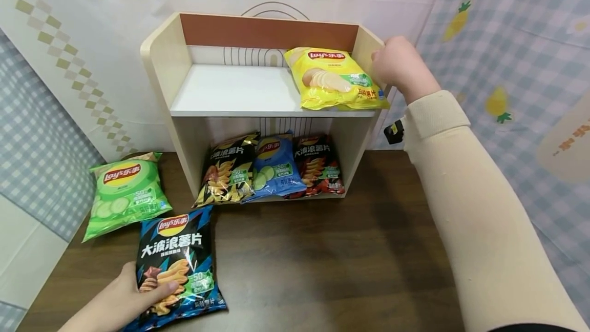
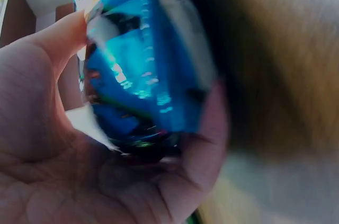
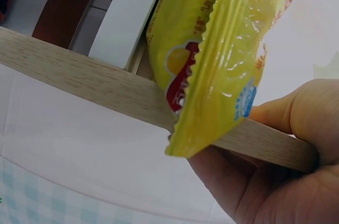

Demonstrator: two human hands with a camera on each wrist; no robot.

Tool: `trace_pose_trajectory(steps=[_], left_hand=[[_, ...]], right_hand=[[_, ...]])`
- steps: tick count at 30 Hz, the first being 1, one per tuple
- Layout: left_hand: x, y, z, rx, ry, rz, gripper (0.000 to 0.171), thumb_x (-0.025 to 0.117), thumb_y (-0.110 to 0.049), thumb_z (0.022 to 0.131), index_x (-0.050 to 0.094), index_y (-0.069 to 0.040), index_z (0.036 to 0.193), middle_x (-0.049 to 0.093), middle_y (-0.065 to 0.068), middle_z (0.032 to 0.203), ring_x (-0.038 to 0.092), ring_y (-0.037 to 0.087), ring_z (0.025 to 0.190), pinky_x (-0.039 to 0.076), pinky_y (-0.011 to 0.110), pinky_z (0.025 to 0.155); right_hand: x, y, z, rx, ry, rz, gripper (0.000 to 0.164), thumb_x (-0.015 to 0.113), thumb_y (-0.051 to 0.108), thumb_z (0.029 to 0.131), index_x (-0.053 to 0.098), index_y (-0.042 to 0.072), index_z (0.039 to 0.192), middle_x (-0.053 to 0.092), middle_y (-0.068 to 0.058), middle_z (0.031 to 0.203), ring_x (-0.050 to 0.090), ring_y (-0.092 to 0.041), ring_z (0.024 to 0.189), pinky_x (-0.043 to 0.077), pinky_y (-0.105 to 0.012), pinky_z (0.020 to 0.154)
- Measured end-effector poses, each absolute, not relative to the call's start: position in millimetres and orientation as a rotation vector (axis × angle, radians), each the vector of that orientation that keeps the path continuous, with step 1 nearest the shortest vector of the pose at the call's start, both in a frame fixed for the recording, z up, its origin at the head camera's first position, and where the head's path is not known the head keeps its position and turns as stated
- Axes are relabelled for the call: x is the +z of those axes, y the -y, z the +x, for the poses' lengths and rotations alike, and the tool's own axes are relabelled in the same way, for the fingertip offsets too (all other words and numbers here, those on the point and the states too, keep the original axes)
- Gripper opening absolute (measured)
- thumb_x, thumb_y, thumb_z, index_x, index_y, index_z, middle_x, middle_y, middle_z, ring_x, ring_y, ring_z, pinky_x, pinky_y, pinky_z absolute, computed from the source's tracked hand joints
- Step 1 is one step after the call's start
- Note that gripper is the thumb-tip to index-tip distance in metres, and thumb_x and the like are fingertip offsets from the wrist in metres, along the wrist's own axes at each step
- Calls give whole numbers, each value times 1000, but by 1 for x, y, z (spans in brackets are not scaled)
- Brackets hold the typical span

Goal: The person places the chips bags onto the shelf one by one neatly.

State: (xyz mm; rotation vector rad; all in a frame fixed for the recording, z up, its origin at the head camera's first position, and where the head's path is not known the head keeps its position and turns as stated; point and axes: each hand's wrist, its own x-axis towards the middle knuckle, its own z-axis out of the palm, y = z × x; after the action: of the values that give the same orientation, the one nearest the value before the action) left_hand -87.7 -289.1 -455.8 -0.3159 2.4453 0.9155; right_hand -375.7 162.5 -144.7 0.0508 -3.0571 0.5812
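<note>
A: Left hand (image 1: pixel 129 293)?
B: Holding the black-blue bag (image 1: pixel 180 250) round its left edge. Bag's front-left of the shelf (image 1: pixel 167 60), just by the green bag (image 1: pixel 124 193). Can't tell if it rests on the table (image 1: pixel 341 260).
A: Right hand (image 1: pixel 402 65)?
B: Gripping the shelf's side panel (image 3: pixel 74 72), beside the yellow bag (image 1: pixel 329 78) on the upper board (image 1: pixel 235 88).
A: Below that?
B: Side by side: gold-black bag (image 1: pixel 228 170), blue bag (image 1: pixel 276 168), red-black bag (image 1: pixel 315 163).

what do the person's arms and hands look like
The right hand and left hand show no gloves. The right arm wears a long cream sleeve with a banded cuff; a small black item with yellow marking sits beside it. No sleeve shows at the left wrist.
</note>
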Motion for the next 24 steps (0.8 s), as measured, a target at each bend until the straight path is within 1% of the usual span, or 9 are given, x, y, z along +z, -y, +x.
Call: trace_pose_trajectory(steps=[2,4,7,9,14,18,24], left_hand=[[-457,284,-88,916,-2452,-323,113,53,-67,86,10,29,127,41,50,115,56,43,101,51,52,77],[-457,279,-88,924,-2466,-313,113,54,-67,86,8,26,130,39,51,120,54,46,105,49,55,80],[-455,273,-88,937,-2497,-294,112,58,-66,85,8,21,135,39,47,125,51,48,111,48,57,82],[-453,270,-89,991,-2505,-289,110,62,-62,84,9,17,138,43,41,125,52,45,111,48,55,83],[-451,270,-91,1139,-2480,-260,102,69,-51,85,12,12,141,49,29,124,54,35,107,49,48,81],[-453,272,-91,1208,-2441,-257,98,69,-47,86,13,11,142,50,26,125,54,33,107,49,47,81],[-457,273,-88,1272,-2428,-280,95,71,-46,85,18,5,144,53,22,126,55,30,108,49,44,82]], right_hand=[[-145,-162,-376,594,3059,49,52,28,28,101,40,-8,136,48,-20,121,49,-28,93,48,-36,66],[-146,-162,-376,606,3062,43,53,28,29,101,39,-8,137,48,-20,121,49,-28,93,48,-36,67],[-146,-163,-377,603,3065,38,53,28,29,102,39,-8,137,48,-19,119,49,-28,91,47,-37,66],[-146,-163,-377,593,3067,41,53,28,29,102,39,-8,136,48,-19,117,49,-28,90,47,-36,66],[-146,-163,-376,586,3068,40,53,27,30,102,38,-8,138,48,-19,117,49,-28,91,47,-36,66],[-146,-163,-376,591,3067,34,54,27,30,102,38,-8,138,48,-19,118,49,-28,91,47,-36,66],[-145,-163,-376,608,3066,33,53,27,30,101,39,-8,137,48,-18,115,48,-27,90,47,-36,65]])
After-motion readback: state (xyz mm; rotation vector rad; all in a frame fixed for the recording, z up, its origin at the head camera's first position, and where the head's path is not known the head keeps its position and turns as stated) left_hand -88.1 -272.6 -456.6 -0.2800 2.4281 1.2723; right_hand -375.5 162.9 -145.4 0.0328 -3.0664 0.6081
